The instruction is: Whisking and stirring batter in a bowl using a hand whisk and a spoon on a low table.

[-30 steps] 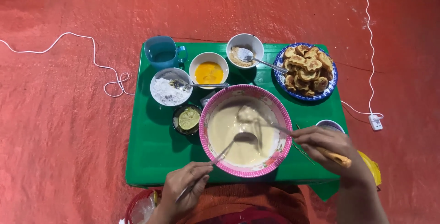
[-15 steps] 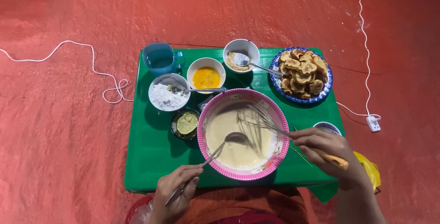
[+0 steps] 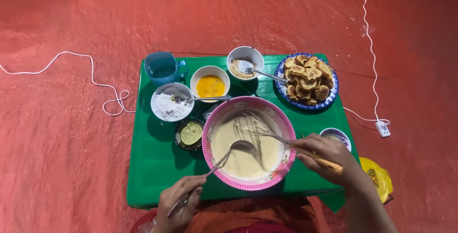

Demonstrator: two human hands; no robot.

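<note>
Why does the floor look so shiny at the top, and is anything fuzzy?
Head view: light glares pale off the red floor near the top; bowls cast dark shadows on the green table; the whisk wires in the pink bowl look slightly blurred.

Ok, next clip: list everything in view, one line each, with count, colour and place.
low table: one, green, on the red floor
mixing bowl: one, pink rim, pale batter, front centre
whisk: one, wire, wooden handle, in the batter
spoon: one, metal, in the batter
mug: one, blue, back left
flour bowl: one, white, left
yolk bowl: one, white, yellow inside, back centre
crumb bowl: one, white, with spoon
plate of fried pieces: one, blue rim, back right
lime dish: one, dark, green lime
cable: white, on the floor
left hand: holds the spoon
right hand: holds the whisk
</note>
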